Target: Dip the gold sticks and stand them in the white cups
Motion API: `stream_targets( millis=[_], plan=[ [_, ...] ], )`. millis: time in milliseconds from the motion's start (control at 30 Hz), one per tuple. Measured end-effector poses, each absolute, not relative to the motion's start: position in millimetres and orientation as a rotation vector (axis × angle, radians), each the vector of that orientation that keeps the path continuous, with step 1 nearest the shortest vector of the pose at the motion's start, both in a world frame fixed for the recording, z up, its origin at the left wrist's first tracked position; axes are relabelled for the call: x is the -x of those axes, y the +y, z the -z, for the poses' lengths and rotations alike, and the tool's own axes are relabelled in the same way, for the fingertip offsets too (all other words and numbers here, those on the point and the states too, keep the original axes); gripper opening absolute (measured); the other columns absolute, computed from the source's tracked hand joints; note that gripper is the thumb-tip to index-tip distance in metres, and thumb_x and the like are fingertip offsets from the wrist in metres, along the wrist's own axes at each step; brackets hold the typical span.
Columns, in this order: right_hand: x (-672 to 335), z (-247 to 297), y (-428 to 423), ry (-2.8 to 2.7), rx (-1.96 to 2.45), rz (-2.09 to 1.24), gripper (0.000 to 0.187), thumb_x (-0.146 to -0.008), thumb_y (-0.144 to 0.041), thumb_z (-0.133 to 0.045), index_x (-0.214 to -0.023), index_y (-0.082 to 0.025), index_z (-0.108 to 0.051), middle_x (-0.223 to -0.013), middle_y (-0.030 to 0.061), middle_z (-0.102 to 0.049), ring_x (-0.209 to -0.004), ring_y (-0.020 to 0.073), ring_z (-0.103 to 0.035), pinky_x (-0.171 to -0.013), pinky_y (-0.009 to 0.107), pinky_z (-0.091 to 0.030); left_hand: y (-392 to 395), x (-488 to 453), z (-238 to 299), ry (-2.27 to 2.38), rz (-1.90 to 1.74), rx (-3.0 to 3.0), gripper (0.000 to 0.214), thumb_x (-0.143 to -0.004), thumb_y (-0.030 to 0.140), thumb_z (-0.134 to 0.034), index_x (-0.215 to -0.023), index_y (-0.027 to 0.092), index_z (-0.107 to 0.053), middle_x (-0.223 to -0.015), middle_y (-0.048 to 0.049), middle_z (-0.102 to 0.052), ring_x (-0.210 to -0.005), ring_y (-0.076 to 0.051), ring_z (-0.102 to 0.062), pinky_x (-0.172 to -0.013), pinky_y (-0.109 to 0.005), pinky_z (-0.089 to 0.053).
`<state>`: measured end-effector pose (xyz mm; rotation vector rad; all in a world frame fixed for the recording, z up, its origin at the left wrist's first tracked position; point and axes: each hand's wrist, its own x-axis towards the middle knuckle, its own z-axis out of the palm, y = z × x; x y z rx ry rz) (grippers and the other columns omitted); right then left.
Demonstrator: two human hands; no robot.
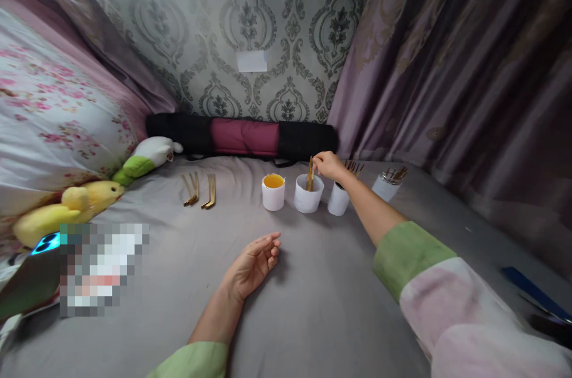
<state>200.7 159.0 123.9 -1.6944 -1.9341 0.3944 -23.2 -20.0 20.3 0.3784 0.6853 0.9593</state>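
My right hand point(328, 164) reaches over a white cup point(308, 201), its fingers pinched at the upper end of some gold metal straws point(310, 178) that stand in it. How many it grips is hidden. My left hand point(252, 265) lies on the grey sheet, palm sideways, with loosely curled, parted fingers and nothing in them. Left of the gripped straws' cup is a white cup with a yellow inside point(273, 194). To its right, partly behind my forearm, a narrower white cup point(338, 199) holds several dark thin sticks. A tilted white container point(386, 187) farther right holds metal straws.
Two groups of bent gold straws point(191, 192) lie on the grey sheet point(179, 282) at left. A black and maroon roll point(243, 136) runs along the wall. Plush toys point(89, 199) and a phone point(47, 242) are at left, a blue strip point(534, 291) at right.
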Motion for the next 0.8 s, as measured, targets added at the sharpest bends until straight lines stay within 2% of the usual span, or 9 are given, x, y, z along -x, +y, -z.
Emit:
stream_targets(
  millis=[200, 567, 800],
  plan=[
    [-197.6, -124.3, 157.6, -1.953, 1.705, -0.399, 0.025, -0.078, -0.016, -0.040, -0.064, -0.013, -0.061, -0.066, 0.0032, -0.065, -0.045, 0.0058, -0.052, -0.047, 0.014, -0.037, -19.6, 22.6, -19.9, 0.683, -0.967, -0.374, 0.022, -0.074, 0.015, -0.057, -0.095, 0.009, -0.058, -0.076, -0.0043, -0.056, -0.061, -0.006, -0.052, -0.051, -0.016, -0.043],
    [-201.3, -118.6, 160.5, -1.923, 1.691, -0.479, 0.022, -0.079, -0.019, -0.041, -0.076, -0.014, -0.063, -0.073, 0.0038, -0.067, -0.044, 0.0057, -0.052, -0.044, 0.014, -0.036, -19.5, 22.7, -20.1, 0.685, -0.969, -0.365, 0.021, -0.073, 0.016, -0.057, -0.094, 0.009, -0.058, -0.076, -0.0040, -0.055, -0.060, -0.006, -0.051, -0.051, -0.016, -0.043],
    [-202.4, -123.7, 155.2, -1.914, 1.728, -0.460, 0.025, -0.079, -0.022, -0.041, -0.074, -0.012, -0.064, -0.066, 0.0039, -0.065, -0.044, 0.0061, -0.052, -0.045, 0.015, -0.037, -19.8, 21.2, -20.5, 0.696, -0.977, -0.361, 0.022, -0.073, 0.015, -0.057, -0.094, 0.008, -0.057, -0.076, -0.0041, -0.055, -0.060, -0.006, -0.051, -0.051, -0.016, -0.043]
  ],
)
